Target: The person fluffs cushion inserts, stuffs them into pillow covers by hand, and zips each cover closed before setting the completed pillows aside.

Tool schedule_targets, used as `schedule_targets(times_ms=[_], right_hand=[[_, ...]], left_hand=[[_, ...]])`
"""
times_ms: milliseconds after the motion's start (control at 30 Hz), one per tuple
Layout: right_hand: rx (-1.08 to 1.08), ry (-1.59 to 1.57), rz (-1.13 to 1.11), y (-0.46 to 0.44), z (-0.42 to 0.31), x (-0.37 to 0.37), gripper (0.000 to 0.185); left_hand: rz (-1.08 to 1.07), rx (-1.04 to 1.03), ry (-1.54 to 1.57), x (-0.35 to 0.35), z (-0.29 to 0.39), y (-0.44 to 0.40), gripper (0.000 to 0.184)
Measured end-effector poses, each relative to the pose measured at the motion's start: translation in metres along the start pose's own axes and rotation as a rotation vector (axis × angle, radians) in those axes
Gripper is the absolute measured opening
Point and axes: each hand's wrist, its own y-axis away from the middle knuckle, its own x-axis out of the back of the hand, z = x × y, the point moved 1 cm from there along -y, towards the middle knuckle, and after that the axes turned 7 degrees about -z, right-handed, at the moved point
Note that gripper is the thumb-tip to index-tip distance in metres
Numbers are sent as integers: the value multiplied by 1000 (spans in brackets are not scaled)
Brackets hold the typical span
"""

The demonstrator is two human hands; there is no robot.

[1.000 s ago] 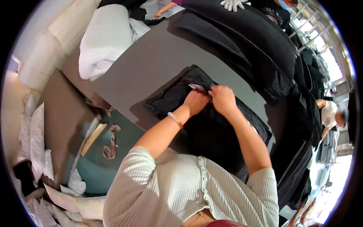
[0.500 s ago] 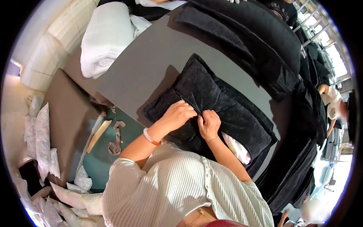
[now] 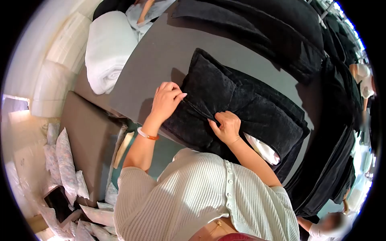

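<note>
Black plush fabric [image 3: 257, 108], stuffed like a cushion cover, lies on the grey table [image 3: 161, 52] in front of my body. Along its near side a seam or opening runs between my hands. My left hand [image 3: 165, 98] is at the left end of that seam, thumb and fingers pinched at the fabric's edge; what they hold is too small to make out. My right hand [image 3: 226, 125] grips the black fabric near the middle of the seam. Whitish filling with coloured patches [image 3: 263, 149] shows through a gap to the right of my right wrist.
A thick white roll [image 3: 110, 52] rests at the upper left. More black fabric [image 3: 273, 28] is piled at the far side and right. Patterned stuffed bags [image 3: 66, 160] lie at the lower left beside a brown board [image 3: 90, 140]. Other people are partly visible at the edges.
My left hand has moved up and left along the seam, away from my right hand, which stays at the middle. The black fabric was spread flatter, and the pale filling came into view.
</note>
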Motion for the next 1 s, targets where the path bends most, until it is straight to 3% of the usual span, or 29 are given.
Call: schedule_targets(times_ms=[33,67,133,233,367,467,533,567,633,733,800,833,867,900,933,1000], right_hand=[[-5,-3,4,0,0,-1,23],[-6,-4,8,0,0,-2,22],[-12,-7,12,-1,0,-3,21],[-9,-2,14,1,0,-2,20],[-17,-1,7,0,0,-2,21],[-23,-3,0,2,-1,-1,20],[-30,-2,-10,1,0,-1,20],[-9,-22,41,0,0,-2,24],[8,-11,44,1,0,-3,24],[-41,14,15,9,6,-3,20],[-28,-6,86,17,12,-11,20],[20,16,96,-3,-8,-16,18],[-16,126,128,1,-11,-25,14],[-28,364,13,7,-15,-30,16],[-30,450,-270,9,-13,-21,22],[60,266,292,33,2,-58,29]], left_hand=[[-173,137,160,0,-4,-2,16],[-178,134,157,3,-6,-5,16],[-434,142,-39,8,-8,-15,14],[-628,172,-147,15,-7,-30,14],[-639,197,-197,1,-16,-37,15],[-623,101,-201,0,-20,-41,13],[-668,355,130,2,-25,-46,10],[-670,348,125,3,-32,-41,10],[-319,621,710,6,-51,-25,11],[3,205,512,9,-9,-16,14],[-61,-14,470,5,44,-11,16],[-64,-268,471,5,79,-5,20],[-193,-374,448,0,102,-14,24],[-266,-438,505,-12,123,-23,25],[-330,-484,556,-27,148,-43,26],[-505,-627,473,-44,207,-57,31]])
